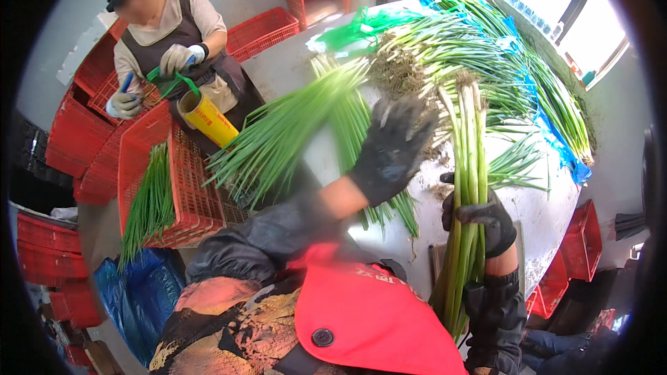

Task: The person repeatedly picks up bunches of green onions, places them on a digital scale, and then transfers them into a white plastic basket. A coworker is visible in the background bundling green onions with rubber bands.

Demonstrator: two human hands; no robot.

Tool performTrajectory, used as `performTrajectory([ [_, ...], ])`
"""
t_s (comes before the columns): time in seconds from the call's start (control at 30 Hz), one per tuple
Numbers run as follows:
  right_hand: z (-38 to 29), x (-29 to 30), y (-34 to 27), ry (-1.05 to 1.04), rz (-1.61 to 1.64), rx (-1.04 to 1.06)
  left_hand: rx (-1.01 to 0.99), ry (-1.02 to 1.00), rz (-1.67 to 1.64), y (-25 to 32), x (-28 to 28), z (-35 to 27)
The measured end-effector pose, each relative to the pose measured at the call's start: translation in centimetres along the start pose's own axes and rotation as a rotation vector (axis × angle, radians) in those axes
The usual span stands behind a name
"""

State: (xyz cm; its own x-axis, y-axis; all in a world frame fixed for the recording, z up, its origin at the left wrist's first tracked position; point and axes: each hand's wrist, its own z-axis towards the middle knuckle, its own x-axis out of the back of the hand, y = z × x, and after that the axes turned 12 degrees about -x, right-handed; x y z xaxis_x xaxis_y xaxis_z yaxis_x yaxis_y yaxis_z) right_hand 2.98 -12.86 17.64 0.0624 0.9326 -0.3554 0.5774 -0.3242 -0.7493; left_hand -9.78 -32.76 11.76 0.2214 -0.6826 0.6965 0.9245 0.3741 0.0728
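My right hand (484, 219), in a dark glove, grips a bunch of green onions (471, 151) upright, with roots at the top and leaves hanging towards my red apron (365, 317). To its left my left hand (393, 153), gloved too and blurred by motion, has its fingers apart and seems to hold nothing. It is over the table, close to the roots of the large pile of green onions (458, 47). Left of that hand, trimmed green onions (297, 125) lie crosswise over another bunch (349, 130) on the pale table (552, 219).
A co-worker (177, 36) in pale gloves handles green tape across the table, beside a yellow tube (208, 120). A red crate (198, 192) holding green onions stands at the left, above a blue plastic bag (140, 291). Green netting (370, 28) lies at the table's far edge.
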Motion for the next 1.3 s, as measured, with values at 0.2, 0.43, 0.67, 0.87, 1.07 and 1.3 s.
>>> performTrajectory([
  [0.2, 13.9, -4.2, -8.8, -0.062, -0.694, 0.557, 0.208, -0.207, -0.173, -8.8, 0.9, -12.5],
  [0.43, 35.8, -9.0, -14.2, 0.429, -0.976, 0.212, 0.378, -0.317, -0.414, -14.2, 4.6, -21.1],
  [0.67, 52.3, -10.7, -10.1, 0.459, -1.278, 0.203, 0.656, -0.366, -0.324, -15.9, 7.4, -26.2],
  [0.87, 53.9, -13.7, -4.9, 0.792, -1.606, 0.159, 0.835, -0.417, -0.342, -17.2, 7.9, -28.7],
  [1.07, 52.1, -13.4, -6.3, 0.702, -1.565, 0.039, 0.656, -0.389, -0.386, -18.4, 6.0, -27.0],
  [1.3, 48.9, -11.6, -5.6, 0.633, -1.458, 0.277, 0.496, -0.392, -0.455, -18.0, 4.0, -23.0],
])
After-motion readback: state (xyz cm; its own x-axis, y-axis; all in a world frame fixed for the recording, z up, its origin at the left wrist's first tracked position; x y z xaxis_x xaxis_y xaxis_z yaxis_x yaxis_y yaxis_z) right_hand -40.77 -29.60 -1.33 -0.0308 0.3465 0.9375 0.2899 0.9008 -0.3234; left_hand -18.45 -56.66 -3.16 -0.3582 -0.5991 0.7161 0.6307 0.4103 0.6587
